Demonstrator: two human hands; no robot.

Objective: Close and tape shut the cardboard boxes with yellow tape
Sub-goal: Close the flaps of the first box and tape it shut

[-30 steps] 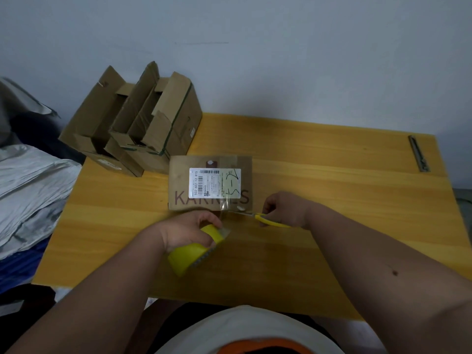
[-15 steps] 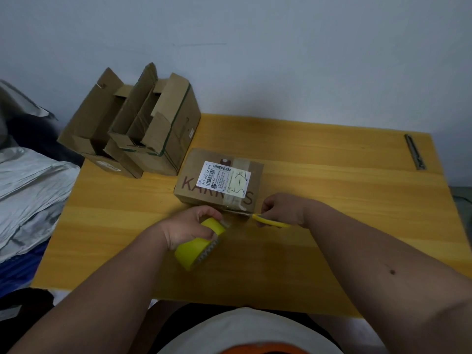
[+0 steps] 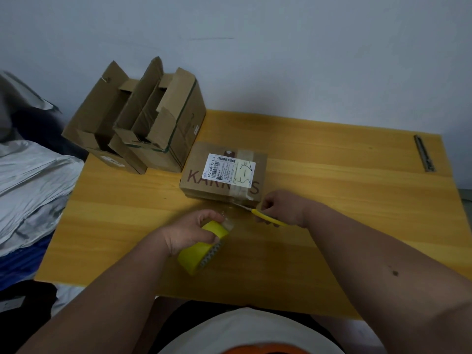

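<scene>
Desk (image 3: 332, 200): 3 cardboard boxes total. 1 closed box (image 3: 223, 172), w/ white label, at desk centre, clear tape strip running off its near edge. 2 open boxes (image 3: 143, 123), flaps up, side by side at far-left corner. 1 yellow tape roll (image 3: 201, 247), gripped by left hand (image 3: 190, 231). Right hand (image 3: 281, 206) grips 1 yellow-handled cutter (image 3: 265, 217), blade tip at closed box's near edge. 1 metal strip (image 3: 424, 153) far right.
</scene>
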